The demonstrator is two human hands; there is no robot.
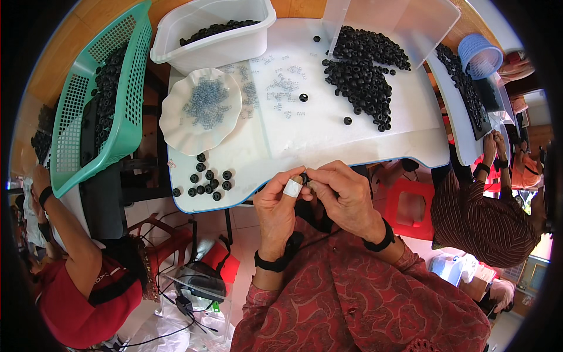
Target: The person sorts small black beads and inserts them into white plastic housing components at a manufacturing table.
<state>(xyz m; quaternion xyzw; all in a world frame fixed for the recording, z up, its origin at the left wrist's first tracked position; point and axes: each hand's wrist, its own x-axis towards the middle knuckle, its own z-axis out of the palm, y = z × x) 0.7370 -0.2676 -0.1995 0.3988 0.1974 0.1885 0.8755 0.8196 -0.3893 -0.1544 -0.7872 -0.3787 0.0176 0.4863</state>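
My left hand (277, 205) and my right hand (347, 198) meet at the table's front edge. Their fingertips pinch a small black ring-shaped part (304, 178), mostly covered by the fingers. White tape (292, 188) wraps a digit of my left hand. Left of my hands, several black round parts (209, 189) lie on the table corner. Behind them a white wavy-rimmed plate (170, 132) holds a heap of tiny bluish-grey pieces (206, 104), perhaps small springs. A large pile of black rings (360, 85) spreads at the back right.
A white tub (211, 56) and a green basket (134, 88), both with black parts, stand at the left. A clear bin (404, 29) lies tipped behind the pile. Co-workers sit either side, one in red (88, 293), one in stripes (487, 220). A red stool (404, 205) stands nearby.
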